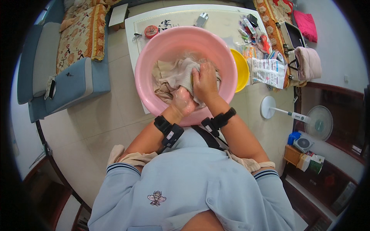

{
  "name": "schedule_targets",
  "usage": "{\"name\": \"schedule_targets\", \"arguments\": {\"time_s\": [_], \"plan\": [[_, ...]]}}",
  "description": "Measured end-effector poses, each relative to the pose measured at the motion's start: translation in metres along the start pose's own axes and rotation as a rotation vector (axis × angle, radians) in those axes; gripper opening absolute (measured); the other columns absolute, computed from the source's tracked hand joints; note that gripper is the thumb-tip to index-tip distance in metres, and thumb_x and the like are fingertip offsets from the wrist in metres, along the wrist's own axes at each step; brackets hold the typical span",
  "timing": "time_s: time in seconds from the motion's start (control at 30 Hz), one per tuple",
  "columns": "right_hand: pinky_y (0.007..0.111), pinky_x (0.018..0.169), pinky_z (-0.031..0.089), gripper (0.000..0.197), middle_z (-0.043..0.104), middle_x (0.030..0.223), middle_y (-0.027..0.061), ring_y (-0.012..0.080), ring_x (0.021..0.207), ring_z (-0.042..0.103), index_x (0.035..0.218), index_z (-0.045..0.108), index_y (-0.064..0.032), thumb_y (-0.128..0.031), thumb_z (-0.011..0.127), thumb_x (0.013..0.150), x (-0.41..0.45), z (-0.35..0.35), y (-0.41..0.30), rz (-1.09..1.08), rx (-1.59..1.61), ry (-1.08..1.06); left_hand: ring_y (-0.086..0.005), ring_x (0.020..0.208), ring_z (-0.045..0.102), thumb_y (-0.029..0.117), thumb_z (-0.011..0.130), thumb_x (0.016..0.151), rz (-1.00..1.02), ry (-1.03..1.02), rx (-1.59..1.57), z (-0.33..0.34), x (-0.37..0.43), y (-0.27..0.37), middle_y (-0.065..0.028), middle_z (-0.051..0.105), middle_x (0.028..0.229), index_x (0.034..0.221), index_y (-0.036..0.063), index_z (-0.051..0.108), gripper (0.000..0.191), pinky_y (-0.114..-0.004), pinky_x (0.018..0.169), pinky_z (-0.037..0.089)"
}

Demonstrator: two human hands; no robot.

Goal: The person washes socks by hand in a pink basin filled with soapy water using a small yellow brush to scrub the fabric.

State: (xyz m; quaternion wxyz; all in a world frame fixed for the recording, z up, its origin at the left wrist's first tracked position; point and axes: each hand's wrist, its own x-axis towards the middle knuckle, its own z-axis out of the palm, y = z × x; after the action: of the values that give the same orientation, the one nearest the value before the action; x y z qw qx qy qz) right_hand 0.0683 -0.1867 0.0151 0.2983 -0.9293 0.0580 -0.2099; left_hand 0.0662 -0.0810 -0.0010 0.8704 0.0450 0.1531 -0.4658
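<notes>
A large pink plastic basin [185, 119] sits at the near edge of a white table [136, 57], with wet beige and off-white cloth [173, 72] bunched inside. My right hand [206, 79] is closed around a ribbed part of the cloth, its thumb lying along the fold. Lower and to the left, my left hand [183, 99] is bent inward and wet, gripping the same cloth. The fabric hides most of its fingers. Some water shows around the cloth in the basin, and both forearms reach in over the near rim.
Behind the basin's right side is a yellow bowl [241, 70]. Plastic packets [267, 70] and small items crowd the table's right end. A round red tin [151, 31] lies at the back left. A white standing fan [300, 117] stands right; a blue sofa [72, 89] is left.
</notes>
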Motion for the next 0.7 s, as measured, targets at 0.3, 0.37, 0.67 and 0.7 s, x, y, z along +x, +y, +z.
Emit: {"name": "schedule_targets", "arguments": {"time_s": [0.3,0.37,0.67,0.7], "plan": [[0.051,0.07,0.041,0.024,0.054,0.086,0.021,0.0427,0.082,0.052,0.084,0.052,-0.0016,-0.025,0.055,0.09,0.013,0.004,0.005,0.113,-0.041,-0.136,-0.0226,0.117,0.054,0.053,0.042,0.097,0.165,0.232,0.204,0.02,0.001,-0.001,-0.0064,0.055,0.129,0.131,0.0145,0.05,0.052,-0.039,0.1,0.046],[0.052,0.07,0.041,0.024,0.055,0.083,0.0212,0.0431,0.08,0.053,0.081,0.054,-0.0027,-0.025,0.054,0.091,0.007,0.009,-0.007,0.125,-0.078,-0.058,-0.0254,0.124,0.05,0.039,0.035,0.102,0.012,0.265,0.127,0.033,-0.003,0.009,-0.0105,0.051,0.135,0.137,0.0096,0.043,0.046,-0.043,0.104,0.043],[0.052,0.068,0.041,0.033,0.058,0.079,0.0238,0.0448,0.077,0.055,0.078,0.055,-0.0018,-0.029,0.048,0.095,0.014,0.005,-0.009,0.288,-0.035,-0.167,-0.0213,0.124,0.05,0.034,0.036,0.103,0.17,0.145,0.144,-0.005,0.013,0.009,-0.0049,0.052,0.135,0.136,0.0103,0.047,0.042,-0.038,0.105,0.041],[0.054,0.068,0.041,0.031,0.058,0.08,0.0234,0.045,0.076,0.055,0.078,0.056,-0.0036,-0.029,0.049,0.094,0.006,0.007,-0.024,0.219,-0.012,-0.207,-0.0189,0.123,0.048,0.033,0.038,0.103,0.106,0.046,0.258,-0.04,0.016,0.031,-0.0031,0.051,0.135,0.136,0.0115,0.046,0.04,-0.037,0.104,0.041]]}}
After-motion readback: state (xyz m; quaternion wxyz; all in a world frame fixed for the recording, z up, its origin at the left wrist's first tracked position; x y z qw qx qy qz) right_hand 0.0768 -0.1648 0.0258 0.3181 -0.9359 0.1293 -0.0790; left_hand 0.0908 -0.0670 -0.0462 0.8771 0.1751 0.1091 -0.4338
